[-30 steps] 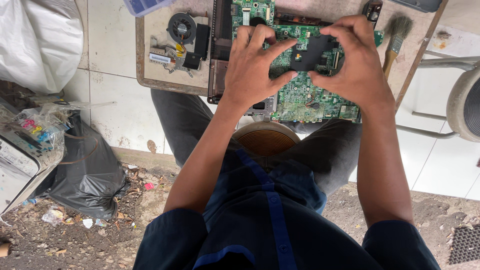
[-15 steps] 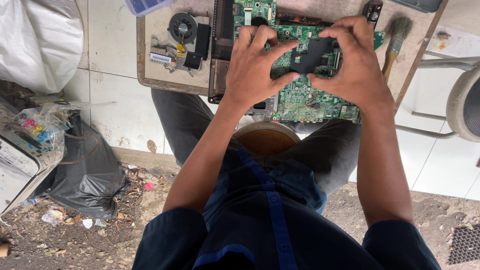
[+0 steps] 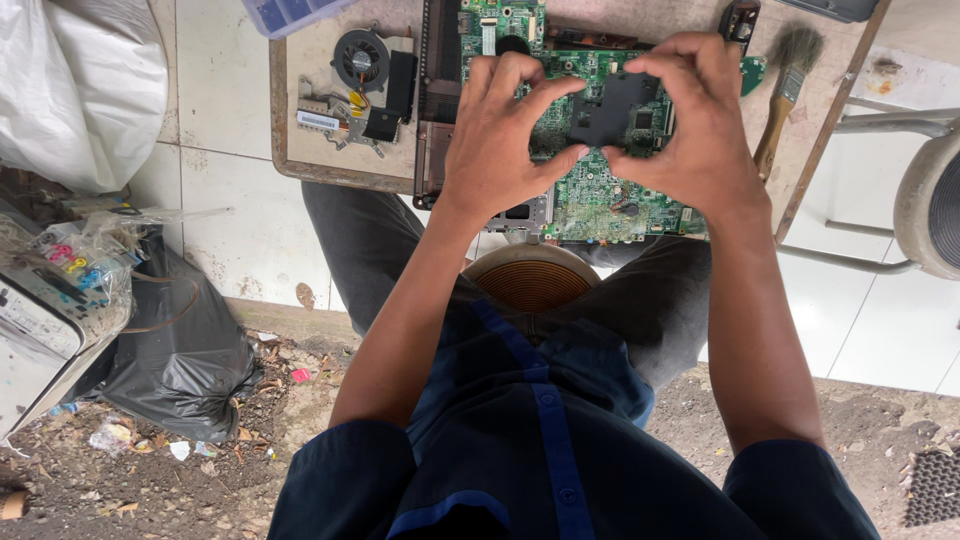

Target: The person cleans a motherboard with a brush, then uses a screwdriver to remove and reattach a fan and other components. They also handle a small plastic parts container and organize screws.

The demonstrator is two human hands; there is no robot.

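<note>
Both hands meet over a green circuit board (image 3: pixel 600 190) that lies on a small worn table (image 3: pixel 330 165), pinching a flat black part (image 3: pixel 610 108) between them just above the board. The left hand (image 3: pixel 500 140) grips the part's left and near edge with thumb and curled fingers; the right hand (image 3: pixel 690 130) clamps its right side, fingers arched over the top. Left of the board lies a black cooling fan with a metal heat pipe (image 3: pixel 360 85). At the table's right edge rests a wooden-handled paintbrush (image 3: pixel 785 85). A clear plastic box (image 3: pixel 290 12) shows at the far left corner. On the floor to the left sit a black rubbish bag (image 3: pixel 170 350) and a white sack (image 3: pixel 80 90).
</note>
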